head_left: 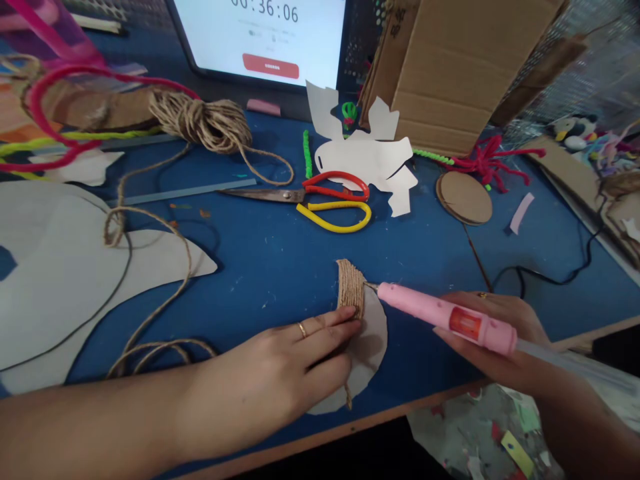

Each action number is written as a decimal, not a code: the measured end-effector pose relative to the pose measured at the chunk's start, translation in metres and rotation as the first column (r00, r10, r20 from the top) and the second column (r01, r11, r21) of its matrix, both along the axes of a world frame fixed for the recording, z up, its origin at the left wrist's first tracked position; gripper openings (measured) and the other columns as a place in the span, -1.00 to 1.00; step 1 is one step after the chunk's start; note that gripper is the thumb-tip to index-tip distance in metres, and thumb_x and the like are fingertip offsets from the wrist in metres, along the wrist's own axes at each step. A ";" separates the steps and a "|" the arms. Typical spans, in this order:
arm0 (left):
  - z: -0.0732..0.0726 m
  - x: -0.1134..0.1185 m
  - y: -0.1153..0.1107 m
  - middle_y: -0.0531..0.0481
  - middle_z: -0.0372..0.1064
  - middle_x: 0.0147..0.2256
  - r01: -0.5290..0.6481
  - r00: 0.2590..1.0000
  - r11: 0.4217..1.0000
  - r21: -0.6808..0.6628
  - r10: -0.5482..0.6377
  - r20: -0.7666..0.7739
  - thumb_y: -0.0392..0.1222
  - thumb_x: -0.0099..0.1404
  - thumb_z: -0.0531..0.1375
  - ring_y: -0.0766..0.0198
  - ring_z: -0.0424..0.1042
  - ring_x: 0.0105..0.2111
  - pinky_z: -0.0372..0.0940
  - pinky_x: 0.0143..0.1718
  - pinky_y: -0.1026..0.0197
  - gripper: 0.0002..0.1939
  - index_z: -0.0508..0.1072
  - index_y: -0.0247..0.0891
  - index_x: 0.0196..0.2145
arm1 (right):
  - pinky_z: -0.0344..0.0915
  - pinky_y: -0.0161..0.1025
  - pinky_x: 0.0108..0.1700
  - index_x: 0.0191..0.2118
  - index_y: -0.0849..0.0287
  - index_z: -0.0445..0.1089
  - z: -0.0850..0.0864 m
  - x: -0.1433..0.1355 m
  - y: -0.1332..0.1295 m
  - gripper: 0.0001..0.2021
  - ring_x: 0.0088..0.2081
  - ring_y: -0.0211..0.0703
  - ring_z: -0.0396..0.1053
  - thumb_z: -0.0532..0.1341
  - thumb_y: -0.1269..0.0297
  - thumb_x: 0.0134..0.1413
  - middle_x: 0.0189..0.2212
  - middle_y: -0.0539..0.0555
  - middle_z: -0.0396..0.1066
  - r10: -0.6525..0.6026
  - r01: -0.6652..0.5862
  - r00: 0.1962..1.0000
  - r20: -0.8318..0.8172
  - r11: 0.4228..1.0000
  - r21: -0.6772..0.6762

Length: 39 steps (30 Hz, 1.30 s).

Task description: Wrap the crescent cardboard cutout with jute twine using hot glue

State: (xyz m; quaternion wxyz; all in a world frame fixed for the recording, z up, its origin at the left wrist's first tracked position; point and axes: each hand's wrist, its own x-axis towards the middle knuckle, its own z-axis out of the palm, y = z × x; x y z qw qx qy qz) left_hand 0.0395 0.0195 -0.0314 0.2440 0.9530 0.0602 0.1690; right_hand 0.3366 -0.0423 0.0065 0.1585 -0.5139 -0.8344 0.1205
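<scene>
Though coarse, twine rows (350, 285) on rounded card (375, 343)

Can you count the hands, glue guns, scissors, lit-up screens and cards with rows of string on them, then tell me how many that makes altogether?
Bare hands: 2, a left hand and a right hand
Pink plastic glue gun: 1
Metal scissors with red and yellow handles: 1
Lit rectangular screen: 1
Pale curved card with tan twine rows: 1
Total: 6

A flat-topped blue desk (265, 263) is viewed from above at close range by a single head-worn camera, pointed forward and down.
</scene>
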 end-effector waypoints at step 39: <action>-0.001 0.000 0.001 -0.26 0.35 0.09 -0.010 1.000 0.999 0.045 0.010 -0.002 -0.40 0.42 -0.11 0.16 0.15 0.25 0.18 0.25 0.20 -0.67 0.45 -0.37 -0.19 | 0.09 -0.33 -0.55 -0.41 0.10 0.16 0.007 -0.005 0.001 -0.84 -0.61 -0.36 0.19 0.12 0.33 0.20 -0.62 -0.13 0.17 -0.017 0.020 0.996 0.091 0.999 -0.027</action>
